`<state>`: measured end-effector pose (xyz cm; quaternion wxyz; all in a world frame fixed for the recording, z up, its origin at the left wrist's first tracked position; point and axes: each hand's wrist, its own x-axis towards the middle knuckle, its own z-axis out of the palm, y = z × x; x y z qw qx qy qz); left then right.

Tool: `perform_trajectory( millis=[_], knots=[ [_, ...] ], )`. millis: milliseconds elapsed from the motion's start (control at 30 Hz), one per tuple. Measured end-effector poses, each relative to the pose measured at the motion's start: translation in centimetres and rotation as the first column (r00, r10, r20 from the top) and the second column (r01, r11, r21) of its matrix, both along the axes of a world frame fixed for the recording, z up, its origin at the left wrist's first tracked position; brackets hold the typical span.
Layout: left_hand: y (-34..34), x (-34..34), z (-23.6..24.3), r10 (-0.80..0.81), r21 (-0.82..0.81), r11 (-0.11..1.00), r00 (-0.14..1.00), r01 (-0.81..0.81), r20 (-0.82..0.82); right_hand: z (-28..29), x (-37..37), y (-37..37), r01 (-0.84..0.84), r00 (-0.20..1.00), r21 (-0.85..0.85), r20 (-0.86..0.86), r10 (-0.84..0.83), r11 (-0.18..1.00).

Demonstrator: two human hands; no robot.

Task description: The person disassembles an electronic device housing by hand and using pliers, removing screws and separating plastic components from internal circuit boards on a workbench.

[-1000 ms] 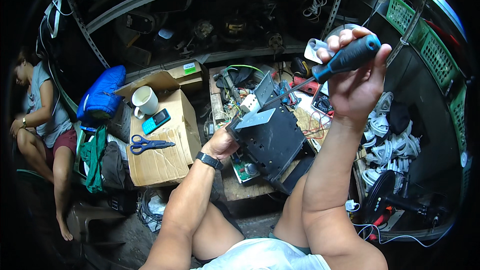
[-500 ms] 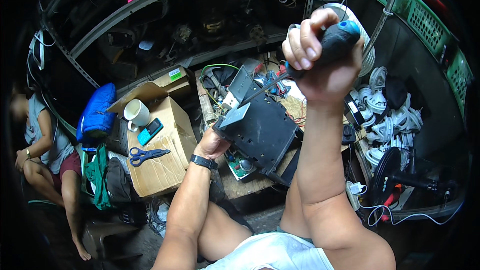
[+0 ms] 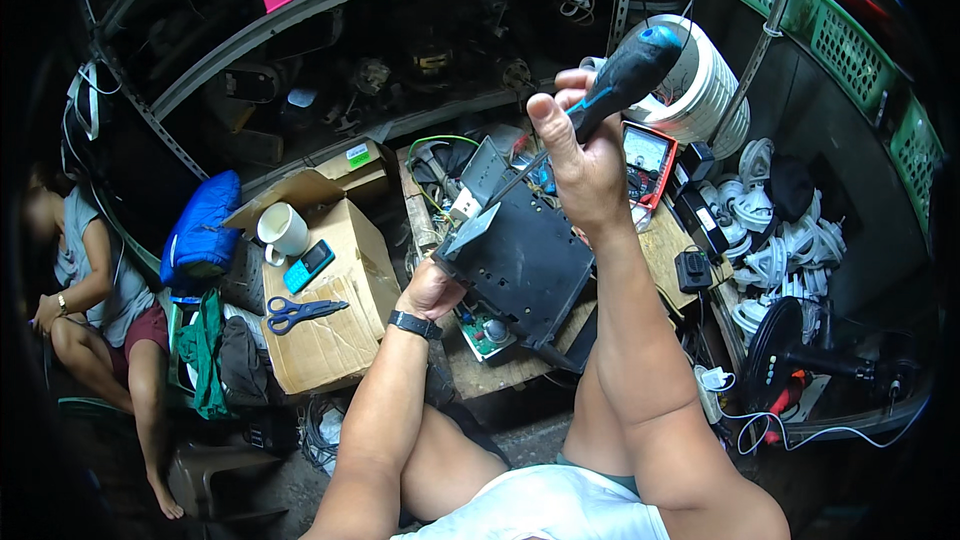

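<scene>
A long screwdriver (image 3: pixel 634 65) with a black and blue handle is in my right hand (image 3: pixel 600 180), the thumb raised and the fingers partly hidden behind the handle. Its shaft slants down to the left, with the tip by a light metal bracket (image 3: pixel 469 231) on a black metal casing (image 3: pixel 530 265). My left hand (image 3: pixel 434 289) has its fingers closed on the casing's left corner; some fingertips are hidden beneath it. The casing lies tilted on a wooden workbench (image 3: pixel 490 377). A green circuit board (image 3: pixel 486 338) shows below its near edge.
Left stands a cardboard box (image 3: pixel 320 360) bearing scissors (image 3: pixel 303 312), a phone (image 3: pixel 309 266) and a mug (image 3: pixel 284 230). A red-framed analog multimeter (image 3: pixel 648 160), a black adapter (image 3: pixel 692 270) and a white bucket (image 3: pixel 715 90) are to the right. A person (image 3: pixel 95 280) sits far left.
My right hand has shifted left and slightly lower, its grip turned so the thumb shows. The screwdriver handle moved left with it; the tip stays near the bracket. The multimeter is now uncovered.
</scene>
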<state>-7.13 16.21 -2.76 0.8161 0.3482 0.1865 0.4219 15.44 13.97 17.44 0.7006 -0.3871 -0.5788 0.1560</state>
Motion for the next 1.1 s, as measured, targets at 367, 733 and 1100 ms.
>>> perform_trajectory(
  millis=[367, 733, 1100],
  knots=[
    [-0.5, 0.0, 1.0, 0.007, -0.016, 1.000, 1.000, -0.007, -0.017, 0.3, 0.8, -2.3, 0.029, 0.985, -0.212, 0.170, 0.007, 0.977],
    [0.3, -2.1, 1.5, 0.107, 0.233, 0.972, 0.928, -0.023, -0.358, -0.3, -0.1, -2.4, -0.334, 0.938, -0.103, -0.135, 0.319, 0.937],
    [-2.4, 0.2, 6.4, 0.694, 0.742, 0.644, 0.552, -0.188, -0.462, -1.2, 0.8, -2.7, -0.269, 0.957, -0.119, -0.149, 0.251, 0.956]
  ],
)
